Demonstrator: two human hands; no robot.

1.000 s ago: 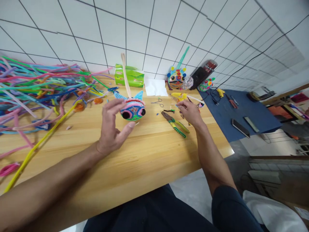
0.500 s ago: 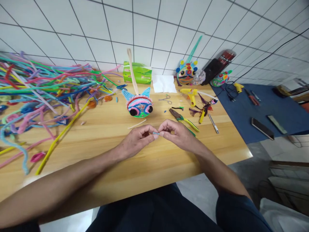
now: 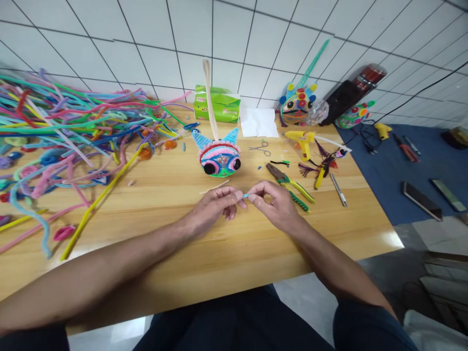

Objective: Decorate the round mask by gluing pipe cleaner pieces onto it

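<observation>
A small light-blue piece [image 3: 246, 195] is pinched between the fingertips of both hands, above the wooden table [image 3: 234, 253]. My left hand [image 3: 223, 201] grips its left end with thumb and finger, the other fingers curled below. On the right end, my right hand [image 3: 272, 200] closes thumb and forefinger. Just beyond them stands a colourful mask-like figure [image 3: 220, 158] with blue ears, black eyes and a pale strip rising behind it. A thin wooden stick [image 3: 215, 186] lies between the figure and my left hand.
Fuzzy coloured stems [image 3: 73, 117] are heaped at the left. Pliers [image 3: 288, 183], scissors [image 3: 261, 148], a yellow glue gun [image 3: 302, 141] and a pen [image 3: 338, 190] lie at the right. Behind are a green packet [image 3: 217, 105], white paper [image 3: 259, 123] and another figure [image 3: 297, 105].
The view has shifted, so the table's objects appear farther right. My left hand's lower fingers have come into sight beneath the thumb. Both hands still hold the blue piece.
</observation>
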